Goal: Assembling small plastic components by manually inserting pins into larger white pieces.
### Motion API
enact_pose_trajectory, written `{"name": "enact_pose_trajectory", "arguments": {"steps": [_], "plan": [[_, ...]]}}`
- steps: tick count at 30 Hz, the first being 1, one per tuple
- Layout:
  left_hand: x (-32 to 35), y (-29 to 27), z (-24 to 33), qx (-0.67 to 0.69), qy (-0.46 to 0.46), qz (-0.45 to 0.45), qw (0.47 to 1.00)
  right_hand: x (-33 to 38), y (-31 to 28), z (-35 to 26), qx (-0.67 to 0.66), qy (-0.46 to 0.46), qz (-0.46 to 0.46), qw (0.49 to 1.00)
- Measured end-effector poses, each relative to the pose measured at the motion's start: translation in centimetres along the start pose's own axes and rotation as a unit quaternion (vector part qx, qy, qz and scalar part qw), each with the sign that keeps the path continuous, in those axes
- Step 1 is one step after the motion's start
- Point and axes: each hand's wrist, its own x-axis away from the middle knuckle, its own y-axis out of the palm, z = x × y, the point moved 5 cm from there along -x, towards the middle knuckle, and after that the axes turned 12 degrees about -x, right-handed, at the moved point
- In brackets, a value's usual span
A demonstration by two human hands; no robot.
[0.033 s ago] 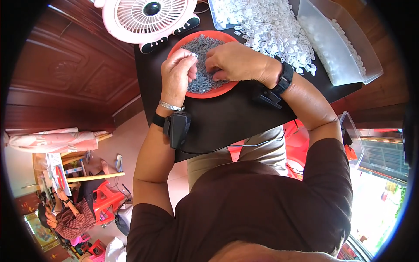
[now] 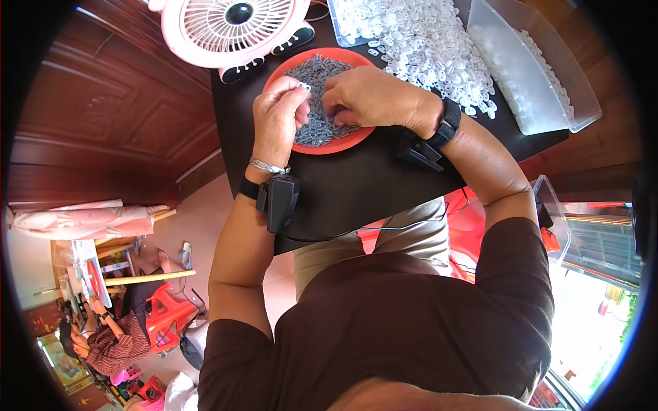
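Over the red plate (image 2: 343, 144), left hand (image 2: 277, 120) pinches a small white ring (image 2: 302, 86); right hand (image 2: 373, 96) curls narrow, best picking grey pieces (image 2: 322, 123) singly.

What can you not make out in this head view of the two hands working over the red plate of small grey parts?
- Right hand fingertips: curled under, hidden by its own back.
- Small white piece in left hand: too small to identify.
- Clear bin: contents blurred.
- Pink fan: cut by the top edge.

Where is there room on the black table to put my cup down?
The black table is bare between the red plate and its near edge. The far side is crowded: pink fan, white rings, clear tub.
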Motion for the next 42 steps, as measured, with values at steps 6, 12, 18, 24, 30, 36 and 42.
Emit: {"name": "enact_pose_trajectory", "arguments": {"steps": [6,12,18,24,30,36,42], "plan": [[0.1,0.0,0.0,-0.010,0.001,-0.007,1.000,-0.3,-0.2,0.5,-0.017,-0.007,0.057,0.998],[0.2,0.0,0.5,0.018,0.011,-0.010,1.000,-0.4,-1.7,1.6,-0.114,0.035,0.133,0.984],[0.3,0.0,0.6,0.026,0.016,-0.001,1.000,-0.5,-1.7,1.9,-0.141,0.041,0.134,0.980],[0.2,0.1,0.6,0.029,0.021,0.004,0.999,-0.4,-1.8,2.4,-0.216,0.066,0.138,0.964],[0.3,0.3,0.3,0.008,0.008,-0.019,1.000,-0.4,-2.1,1.7,-0.205,0.061,0.140,0.967],[0.0,-0.4,0.1,0.040,0.014,0.011,0.999,-0.1,-1.9,2.3,-0.195,0.014,0.177,0.965],[-0.4,-1.7,0.0,0.080,0.007,0.048,0.996,0.0,0.2,-0.2,-0.028,-0.030,0.045,0.998]]}}
